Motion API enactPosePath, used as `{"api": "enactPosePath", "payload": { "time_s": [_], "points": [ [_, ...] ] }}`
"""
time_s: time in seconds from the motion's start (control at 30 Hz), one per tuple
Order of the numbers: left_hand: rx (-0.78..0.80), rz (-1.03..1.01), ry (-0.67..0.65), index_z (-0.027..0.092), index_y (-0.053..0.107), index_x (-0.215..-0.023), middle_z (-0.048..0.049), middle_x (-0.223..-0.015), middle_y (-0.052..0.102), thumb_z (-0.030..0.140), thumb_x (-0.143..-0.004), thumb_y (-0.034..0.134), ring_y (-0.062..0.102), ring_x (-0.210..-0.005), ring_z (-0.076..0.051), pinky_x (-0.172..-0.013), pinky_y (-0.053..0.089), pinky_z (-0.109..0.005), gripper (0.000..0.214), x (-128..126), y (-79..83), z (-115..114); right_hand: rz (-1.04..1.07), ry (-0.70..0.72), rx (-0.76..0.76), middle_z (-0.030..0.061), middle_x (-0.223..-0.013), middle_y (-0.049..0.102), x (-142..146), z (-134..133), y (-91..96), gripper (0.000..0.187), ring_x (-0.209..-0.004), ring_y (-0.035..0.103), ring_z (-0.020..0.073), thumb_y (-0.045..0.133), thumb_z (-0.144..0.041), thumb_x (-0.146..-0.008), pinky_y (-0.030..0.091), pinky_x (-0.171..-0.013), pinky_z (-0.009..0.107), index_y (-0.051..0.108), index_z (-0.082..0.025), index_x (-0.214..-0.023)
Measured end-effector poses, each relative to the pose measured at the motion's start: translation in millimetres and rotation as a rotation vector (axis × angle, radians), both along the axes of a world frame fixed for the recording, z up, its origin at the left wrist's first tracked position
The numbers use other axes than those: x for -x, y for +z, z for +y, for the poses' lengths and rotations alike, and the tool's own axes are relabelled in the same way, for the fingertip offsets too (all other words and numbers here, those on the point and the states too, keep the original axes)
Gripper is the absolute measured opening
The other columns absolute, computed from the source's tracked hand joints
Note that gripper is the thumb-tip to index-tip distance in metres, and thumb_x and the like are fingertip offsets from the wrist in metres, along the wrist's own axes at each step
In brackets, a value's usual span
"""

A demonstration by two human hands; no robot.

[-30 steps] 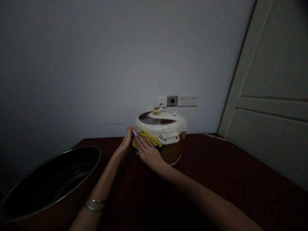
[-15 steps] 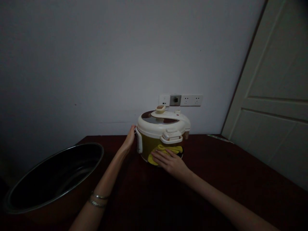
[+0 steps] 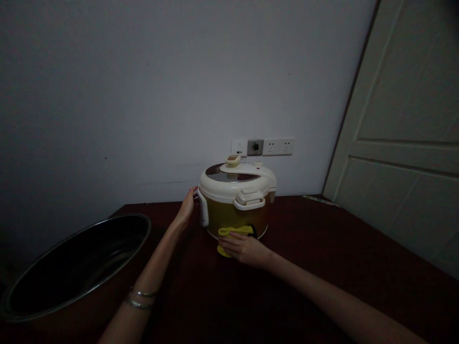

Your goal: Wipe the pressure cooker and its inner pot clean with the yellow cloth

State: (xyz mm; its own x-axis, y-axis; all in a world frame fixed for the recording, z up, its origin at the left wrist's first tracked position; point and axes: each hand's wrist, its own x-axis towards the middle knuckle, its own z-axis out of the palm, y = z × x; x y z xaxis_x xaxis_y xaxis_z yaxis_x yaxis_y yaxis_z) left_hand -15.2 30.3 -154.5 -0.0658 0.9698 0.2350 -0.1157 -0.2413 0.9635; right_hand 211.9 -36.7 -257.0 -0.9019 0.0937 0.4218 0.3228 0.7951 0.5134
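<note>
An electric pressure cooker [image 3: 224,212] with a white lid and a yellow-green body stands upright on the dark red table. My left hand [image 3: 186,206] holds it at its left rear side; the fingertips are partly hidden behind it. Low on the cooker's front, my right hand [image 3: 246,249] presses a yellow cloth [image 3: 234,231] with dark edging against the base, fingers laid over the cloth. A white side handle [image 3: 249,200] juts out above that hand. The control panel [image 3: 203,210] faces left.
To the left sits a large dark pot [image 3: 77,301] with a shiny rim, beside my left forearm. Behind the table rises a wall with sockets [image 3: 278,147]. A pale door [image 3: 401,157] stands at the right, and a thin flat strip [image 3: 320,200] lies near the table's back edge.
My right hand has slid the cloth down the cooker's front to its base. My left hand stays at the cooker's side. The whole view has shifted slightly.
</note>
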Motion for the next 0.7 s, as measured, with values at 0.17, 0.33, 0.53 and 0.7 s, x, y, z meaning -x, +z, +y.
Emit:
{"api": "enactPosePath", "payload": {
  "time_s": [0.17,0.33,0.53,0.7],
  "points": [
    [0.005,-0.004,0.029,0.021,0.058,-0.112,-0.0066,-0.108,0.066,0.045,-0.085,0.038,0.060,-0.100,-0.021,-0.085,0.046,-0.033,0.041,-2,-0.4,1,-0.108,0.036,0.112,0.0037,-0.140,0.050,-87,0,12.2,0.038,-0.133,0.037,0.0118,0.038,-0.012,-0.096,0.029,-0.113,0.036,0.049,-0.016,-0.132],
    [-0.014,0.003,0.055,0.020,0.056,-0.115,-0.0087,-0.113,0.064,0.045,-0.086,0.037,0.059,-0.104,-0.022,-0.088,0.045,-0.034,0.043,-3,0.1,-2,0.248,-0.124,0.324,0.0038,-0.136,0.054,-146,5,-18.0,0.041,-0.133,0.039,0.0159,0.041,-0.010,-0.093,0.035,-0.109,0.040,0.056,-0.023,-0.128],
    [-0.016,0.028,0.079,0.018,0.055,-0.119,-0.0100,-0.115,0.064,0.044,-0.086,0.036,0.059,-0.105,-0.022,-0.089,0.045,-0.034,0.046,-5,2.2,-4,1.625,-0.532,0.900,0.0106,-0.110,0.070,-139,21,-15.2,0.040,-0.101,0.064,0.0263,0.066,-0.027,-0.070,0.049,-0.091,0.041,0.068,-0.013,-0.108],
    [-0.005,0.016,0.094,0.019,0.055,-0.119,-0.0093,-0.115,0.064,0.045,-0.086,0.036,0.058,-0.106,-0.022,-0.091,0.045,-0.036,0.046,-4,-1.5,1,1.842,-0.510,1.283,0.0039,-0.064,0.069,-90,30,-0.7,0.030,-0.055,0.063,0.0188,0.066,-0.034,-0.065,0.050,-0.053,0.029,0.068,-0.011,-0.085]
  ]
}}
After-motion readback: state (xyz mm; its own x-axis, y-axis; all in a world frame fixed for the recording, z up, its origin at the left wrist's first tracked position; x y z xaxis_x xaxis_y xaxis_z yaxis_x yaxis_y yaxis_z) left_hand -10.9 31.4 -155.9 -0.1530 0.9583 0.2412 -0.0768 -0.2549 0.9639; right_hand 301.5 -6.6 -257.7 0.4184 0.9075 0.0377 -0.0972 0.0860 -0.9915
